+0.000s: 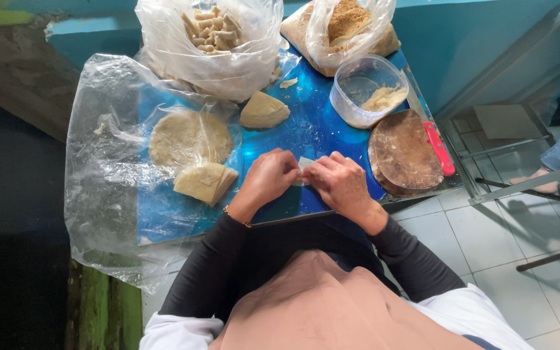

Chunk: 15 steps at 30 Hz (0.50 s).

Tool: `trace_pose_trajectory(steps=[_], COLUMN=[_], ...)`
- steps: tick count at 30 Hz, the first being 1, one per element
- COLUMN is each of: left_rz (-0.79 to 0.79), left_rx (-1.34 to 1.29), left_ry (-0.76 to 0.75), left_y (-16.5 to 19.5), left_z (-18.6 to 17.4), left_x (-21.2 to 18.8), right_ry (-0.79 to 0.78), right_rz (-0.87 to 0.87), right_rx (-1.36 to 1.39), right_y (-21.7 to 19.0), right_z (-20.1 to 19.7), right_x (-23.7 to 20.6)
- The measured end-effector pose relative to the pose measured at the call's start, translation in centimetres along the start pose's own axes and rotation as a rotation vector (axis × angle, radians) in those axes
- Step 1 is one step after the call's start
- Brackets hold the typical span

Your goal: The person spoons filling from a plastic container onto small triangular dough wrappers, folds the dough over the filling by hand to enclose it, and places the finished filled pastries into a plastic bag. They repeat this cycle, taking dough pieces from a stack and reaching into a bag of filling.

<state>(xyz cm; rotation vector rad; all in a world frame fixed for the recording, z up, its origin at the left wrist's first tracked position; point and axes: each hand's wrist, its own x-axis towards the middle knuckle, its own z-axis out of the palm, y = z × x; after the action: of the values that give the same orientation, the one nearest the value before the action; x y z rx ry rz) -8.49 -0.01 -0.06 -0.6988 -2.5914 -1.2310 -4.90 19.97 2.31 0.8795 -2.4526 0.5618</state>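
My left hand (268, 178) and my right hand (338, 179) meet at the near edge of a blue table (312, 126), both pinching a small pale wrapper piece (304, 165) between their fingertips. The piece is mostly hidden by my fingers. To the left lie a round thin wrapper sheet (189, 137) and a folded stack of wrappers (205, 181) on clear plastic. A wedge-shaped stack of wrappers (264, 110) lies just beyond my hands.
A clear bag of rolled pieces (212, 32) and a bag of brown crumbs (348, 23) stand at the back. A clear tub with paste (367, 91) and a round wooden board (404, 152) with a red-handled knife (439, 149) are at right. Tiled floor and metal legs lie right.
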Motion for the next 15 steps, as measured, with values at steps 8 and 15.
trace_pose_trajectory(steps=[8, 15], left_rz=[0.088, 0.253], left_rx=[0.086, 0.074], left_ry=[0.076, 0.155], left_y=[1.0, 0.7], left_z=[-0.1, 0.3], left_x=[-1.2, -1.2], right_ry=[0.057, -0.024], right_rz=[0.002, -0.064], right_rx=[0.005, -0.096], right_y=[0.8, 1.5], right_z=[0.4, 0.1], right_x=[0.8, 1.1])
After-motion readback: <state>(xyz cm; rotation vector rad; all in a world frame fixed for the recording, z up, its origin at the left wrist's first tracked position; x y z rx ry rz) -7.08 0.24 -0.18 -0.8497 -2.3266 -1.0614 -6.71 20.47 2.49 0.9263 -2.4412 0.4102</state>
